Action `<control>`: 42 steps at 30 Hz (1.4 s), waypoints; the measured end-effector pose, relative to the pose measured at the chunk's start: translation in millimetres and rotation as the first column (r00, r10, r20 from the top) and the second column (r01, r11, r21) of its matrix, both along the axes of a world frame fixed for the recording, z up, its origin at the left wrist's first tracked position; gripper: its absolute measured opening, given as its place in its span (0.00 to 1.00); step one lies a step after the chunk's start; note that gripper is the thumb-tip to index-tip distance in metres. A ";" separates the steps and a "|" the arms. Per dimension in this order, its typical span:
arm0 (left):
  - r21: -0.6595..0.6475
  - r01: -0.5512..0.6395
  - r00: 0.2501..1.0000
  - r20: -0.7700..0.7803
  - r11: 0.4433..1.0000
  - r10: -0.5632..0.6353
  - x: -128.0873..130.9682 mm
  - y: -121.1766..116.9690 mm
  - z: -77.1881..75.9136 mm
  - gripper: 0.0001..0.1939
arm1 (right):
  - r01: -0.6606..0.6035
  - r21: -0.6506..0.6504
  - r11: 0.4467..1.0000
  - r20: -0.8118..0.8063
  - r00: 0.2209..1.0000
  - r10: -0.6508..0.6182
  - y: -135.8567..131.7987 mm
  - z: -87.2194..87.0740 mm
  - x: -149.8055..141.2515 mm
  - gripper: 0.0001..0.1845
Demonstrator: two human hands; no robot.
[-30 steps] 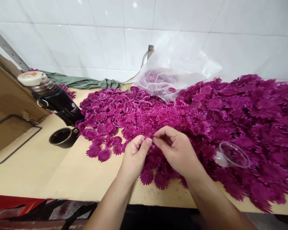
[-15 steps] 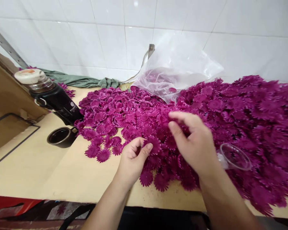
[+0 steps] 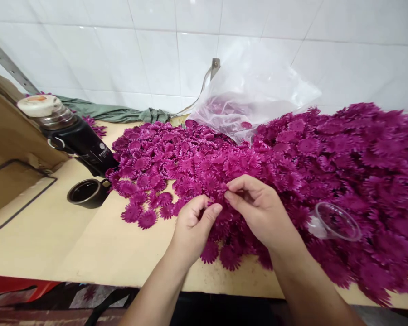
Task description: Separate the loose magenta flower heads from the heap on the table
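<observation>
A broad heap of magenta artificial flower heads (image 3: pixel 190 165) covers the middle and right of the table. My left hand (image 3: pixel 194 222) is closed in a pinch on a magenta flower piece at the heap's front edge, mostly hidden behind the thumb. Just to its right, my right hand (image 3: pixel 255 208) pinches another small magenta flower piece (image 3: pixel 221 190) between thumb and forefinger. The two sets of fingertips are close together, a small gap apart. Flower heads lie under and behind both hands.
A clear plastic cup (image 3: pixel 338 221) lies tipped on the heap at right. At left stand a black flask (image 3: pixel 80 142) and a dark mug (image 3: pixel 88 194), beside a cardboard box (image 3: pixel 17 136). A translucent plastic bag (image 3: pixel 255 90) sits behind, against the tiled wall (image 3: pixel 156 54).
My right hand has come down and left from above the heap to beside my left hand, its fingers now pinched on a flower piece. The left hand has barely moved.
</observation>
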State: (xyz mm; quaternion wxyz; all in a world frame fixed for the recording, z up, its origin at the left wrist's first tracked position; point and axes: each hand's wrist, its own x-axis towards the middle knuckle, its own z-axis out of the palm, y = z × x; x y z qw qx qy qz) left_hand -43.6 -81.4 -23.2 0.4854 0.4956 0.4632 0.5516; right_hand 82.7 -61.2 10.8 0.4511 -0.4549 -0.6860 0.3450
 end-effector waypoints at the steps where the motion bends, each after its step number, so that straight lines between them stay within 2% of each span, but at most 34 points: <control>1: 0.038 -0.008 1.000 -0.028 0.999 0.009 -1.0 -1.8 1.0 0.19 | 0.049 0.043 0.998 -0.003 0.999 -0.049 3.3 2.6 2.7 0.04; 3: 0.086 -0.036 0.998 -0.043 0.996 0.040 -4.8 -6.0 1.3 0.16 | 0.226 0.160 0.961 -0.042 0.974 -0.222 14.4 8.9 12.9 0.04; 4: 0.081 -0.048 0.998 -0.028 0.996 0.050 -7.3 -8.1 0.6 0.15 | 0.337 0.216 0.916 -0.083 0.941 -0.327 21.7 12.2 20.0 0.04; 6: 0.012 -0.052 0.998 0.030 0.999 0.051 -12.0 -11.3 -1.9 0.15 | 0.591 0.277 0.757 -0.243 0.806 -0.540 36.5 18.1 35.0 0.04; 7: -0.039 -0.042 0.997 0.063 0.998 0.044 -13.6 -12.1 -3.2 0.15 | 0.607 0.296 0.737 -0.205 0.794 -0.572 41.9 20.2 40.9 0.03; 8: -0.083 -0.032 0.995 0.095 0.996 0.040 -14.3 -12.2 -4.1 0.14 | 0.591 0.318 0.742 -0.113 0.800 -0.589 45.0 21.4 44.7 0.01; 11: -0.108 -0.009 0.986 0.165 0.994 0.027 -11.8 -9.1 -3.9 0.14 | 0.434 0.404 0.805 0.169 0.829 -0.532 37.6 19.3 40.5 0.11; 14: -0.050 0.008 0.984 0.176 0.999 0.001 -7.2 -3.9 -1.6 0.12 | 0.259 0.451 0.854 0.274 0.871 -0.408 13.8 11.6 22.6 0.15; 17: -0.026 0.012 0.981 0.196 1.000 -0.007 -5.2 -0.1 -1.6 0.13 | 0.036 0.279 0.960 0.325 0.937 -0.129 -6.6 4.6 7.4 0.15; 19: -0.022 -0.007 0.981 0.195 1.000 0.011 -4.6 0.9 -3.0 0.15 | -0.060 0.122 0.991 0.309 0.951 0.019 -12.4 2.0 2.2 0.15; 23: -0.083 -0.062 0.985 0.155 0.995 0.074 -1.6 -0.2 -4.8 0.23 | -0.142 -0.067 0.988 0.182 0.972 0.152 -10.6 0.0 -0.5 0.06; 26: -0.119 -0.018 0.983 0.178 0.993 0.039 0.8 -1.9 -3.6 0.26 | -0.198 -0.175 0.964 0.043 0.977 0.208 -8.2 -0.7 -1.4 0.03; 29: -0.058 0.035 0.992 0.123 0.998 -0.028 0.4 -4.1 -2.8 0.25 | -0.159 -0.190 0.969 -0.046 0.987 0.153 -6.4 0.3 -0.4 0.02; 31: 0.013 0.013 1.000 0.024 1.000 -0.013 -2.1 -6.5 -4.2 0.22 | -0.033 -0.106 0.994 -0.049 0.998 0.028 -1.4 3.1 4.9 0.03; 32: 0.046 -0.004 1.000 -0.026 0.999 0.006 -3.9 -7.9 -5.6 0.21 | 0.071 -0.036 0.997 -0.050 0.996 -0.073 2.9 5.0 9.5 0.04; 33: 0.071 -0.020 0.997 -0.068 0.997 0.025 -5.9 -9.5 -7.2 0.20 | 0.194 0.042 0.980 -0.065 0.979 -0.191 8.5 7.2 15.2 0.04; 35: 0.083 -0.032 0.994 -0.099 0.996 0.040 -9.6 -12.1 -10.2 0.19 | 0.436 0.169 0.884 -0.134 0.899 -0.418 21.2 11.4 27.8 0.03; 37: 0.045 -0.032 0.998 -0.058 0.998 0.035 -11.6 -13.2 -11.2 0.17 | 0.549 0.231 0.803 -0.135 0.836 -0.533 31.5 14.2 37.6 0.03; 39: -0.020 -0.042 0.999 0.004 0.999 0.043 -11.1 -12.3 -9.3 0.13 | 0.497 0.288 0.819 -0.001 0.855 -0.518 34.1 14.5 40.0 0.05; 42: -0.102 -0.025 0.998 0.051 0.994 0.031 -8.2 -8.3 -4.6 0.12 | 0.323 0.401 0.857 0.191 0.886 -0.423 21.0 11.0 29.8 0.14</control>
